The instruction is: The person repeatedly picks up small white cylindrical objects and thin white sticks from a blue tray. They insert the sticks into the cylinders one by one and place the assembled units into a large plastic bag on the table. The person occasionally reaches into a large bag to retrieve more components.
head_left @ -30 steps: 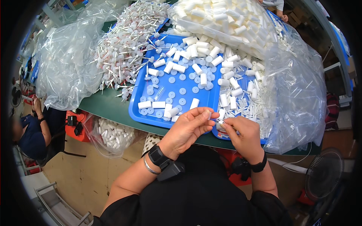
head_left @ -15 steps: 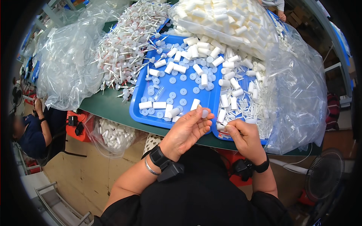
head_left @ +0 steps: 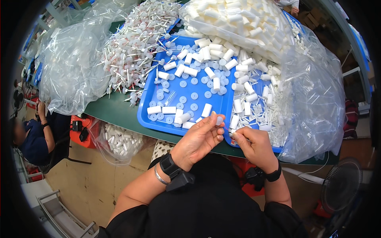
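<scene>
Near the front edge of the left blue tray (head_left: 149, 122), my left hand (head_left: 196, 142) is turned partly palm up, its thumb and forefinger pinching a small translucent disc (head_left: 219, 120). Just to its right, my right hand (head_left: 257, 146) has thumb and forefinger pressed together over the right tray's front edge. Whatever sits between those right fingertips is too small and covered to name. White cylinders (head_left: 169, 110) and flat translucent discs with centre holes (head_left: 194, 106) lie scattered in the left tray. Thin white sticks (head_left: 257, 117) and more cylinders fill the right tray.
A heap of white sticks with discs on them (head_left: 133, 47) lies at the back left, beside a clear plastic bag (head_left: 73, 71). An open bag of white cylinders (head_left: 242, 23) rests behind the trays. Another clear bag (head_left: 311, 99) covers the right side. A person (head_left: 37, 135) sits at far left.
My right hand has shifted slightly left and down, its fingertips now lower at the tray edge. My left hand keeps the disc and has barely moved.
</scene>
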A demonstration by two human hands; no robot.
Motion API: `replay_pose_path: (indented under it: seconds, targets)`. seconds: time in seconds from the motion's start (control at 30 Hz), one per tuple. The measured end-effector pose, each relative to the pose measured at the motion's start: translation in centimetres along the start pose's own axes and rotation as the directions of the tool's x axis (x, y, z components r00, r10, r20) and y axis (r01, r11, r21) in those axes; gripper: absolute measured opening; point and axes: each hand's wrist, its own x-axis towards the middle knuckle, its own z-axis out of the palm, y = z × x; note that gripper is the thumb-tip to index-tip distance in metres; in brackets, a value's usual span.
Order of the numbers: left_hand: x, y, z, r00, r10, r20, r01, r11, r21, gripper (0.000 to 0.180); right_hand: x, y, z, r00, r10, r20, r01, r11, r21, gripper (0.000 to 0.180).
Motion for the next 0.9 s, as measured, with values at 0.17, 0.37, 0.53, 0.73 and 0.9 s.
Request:
replay_pose_path:
  seconds: [0.17, 0.37, 0.53, 0.73, 0.9]
  targets:
    - [-0.09, 0.18, 0.09, 0.997, 0.064, -0.048, -0.055, 0.984, 0.170, 0.033, 0.17, -0.20, 0.04, 0.993, -0.045, -0.112, 0.035, 0.996, -0.086, 0.014]
    - [-0.09, 0.23, 0.13, 0.998, 0.007, -0.057, -0.002, 0.995, 0.100, 0.032, 0.32, -0.08, 0.07, 0.984, -0.118, -0.132, 0.092, 0.977, -0.192, 0.012]
    - [0.10, -0.12, -0.02, 0.997, -0.005, -0.077, 0.008, 0.999, 0.047, 0.030, 0.32, 0.13, 0.35, 0.960, -0.255, -0.117, 0.210, 0.930, -0.302, 0.012]
    - [0.26, -0.19, -0.33, 0.997, 0.009, -0.082, -0.004, 0.998, 0.057, 0.029, 0.47, 0.25, 0.51, 0.910, -0.394, -0.132, 0.284, 0.822, -0.493, 0.013]
    - [0.23, -0.25, 0.00, 0.995, 0.001, -0.105, 0.008, 0.997, 0.083, 0.028, 0.37, 0.11, 0.76, 0.888, -0.451, -0.089, 0.333, 0.765, -0.552, 0.014]
